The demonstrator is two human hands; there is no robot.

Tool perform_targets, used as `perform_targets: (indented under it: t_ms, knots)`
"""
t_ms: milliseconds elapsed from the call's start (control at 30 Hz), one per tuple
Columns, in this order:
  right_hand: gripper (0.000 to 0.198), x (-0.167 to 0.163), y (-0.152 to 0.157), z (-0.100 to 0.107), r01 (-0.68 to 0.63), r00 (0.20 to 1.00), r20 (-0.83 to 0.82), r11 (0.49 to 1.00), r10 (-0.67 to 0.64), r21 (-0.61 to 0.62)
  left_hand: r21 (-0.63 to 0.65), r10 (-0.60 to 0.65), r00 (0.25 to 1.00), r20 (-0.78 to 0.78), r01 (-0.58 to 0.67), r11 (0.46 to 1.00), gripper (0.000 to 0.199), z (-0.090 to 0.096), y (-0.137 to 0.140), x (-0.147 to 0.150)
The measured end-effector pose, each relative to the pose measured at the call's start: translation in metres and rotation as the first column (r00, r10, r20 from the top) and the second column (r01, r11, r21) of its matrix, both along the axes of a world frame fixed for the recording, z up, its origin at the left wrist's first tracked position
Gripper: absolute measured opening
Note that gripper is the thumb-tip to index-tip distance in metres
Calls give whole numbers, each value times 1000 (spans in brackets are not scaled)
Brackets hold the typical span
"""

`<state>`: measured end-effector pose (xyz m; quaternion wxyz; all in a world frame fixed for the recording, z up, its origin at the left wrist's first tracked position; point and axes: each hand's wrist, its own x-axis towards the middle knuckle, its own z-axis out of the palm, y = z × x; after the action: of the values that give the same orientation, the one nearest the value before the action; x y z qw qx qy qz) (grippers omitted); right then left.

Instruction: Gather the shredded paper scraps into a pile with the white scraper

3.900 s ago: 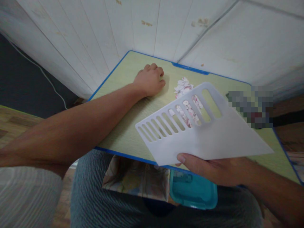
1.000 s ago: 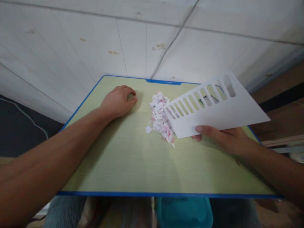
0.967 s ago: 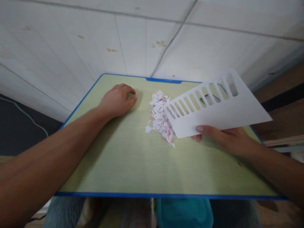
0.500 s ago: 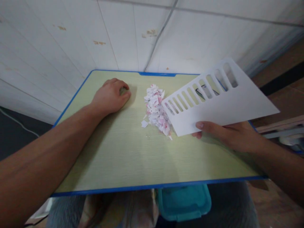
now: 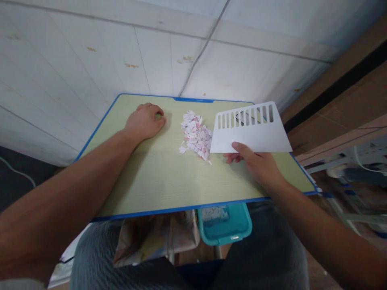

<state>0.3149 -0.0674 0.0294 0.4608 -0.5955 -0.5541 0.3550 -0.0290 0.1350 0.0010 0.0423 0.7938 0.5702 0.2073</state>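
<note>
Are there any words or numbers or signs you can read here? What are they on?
No, I can't read any.
Paper scraps: pinkish marks, too small to read.
Teal box: a pale mark on its near edge, too small to read.
White slotted sheet: no writing that I can see.

There are two hands, one left (image 5: 145, 122) and one right (image 5: 260, 163); one worktop (image 5: 169, 181); and one white slotted sheet (image 5: 250, 139) with a single row of about ten slots (image 5: 220, 121), too small to count exactly. One heap of paper scraps (image 5: 197, 135) overlaps too much for a tally. Below the near edge are one turquoise container (image 5: 225, 240) and one patterned bag (image 5: 157, 237). Two cables show, one far (image 5: 204, 46), one left (image 5: 18, 171).
</note>
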Motion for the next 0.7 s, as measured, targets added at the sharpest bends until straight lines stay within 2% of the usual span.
perform_targets:
  t_ms: [200, 433, 700]
  knots:
    - [40, -5, -1, -13, 61, 998, 6, 996, -62, 64, 19, -2, 999, 33, 2, 1000, 33, -4, 3, 2]
    - [26, -1, 6, -15, 192, 971, -165, 977, -175, 91, 24, -2, 997, 74, 0, 1000, 33, -7, 3, 4]
    - [31, -1, 2, -19, 89, 996, -26, 992, -88, 84, 37, 16, 999, 38, -17, 999, 39, -8, 2, 5]
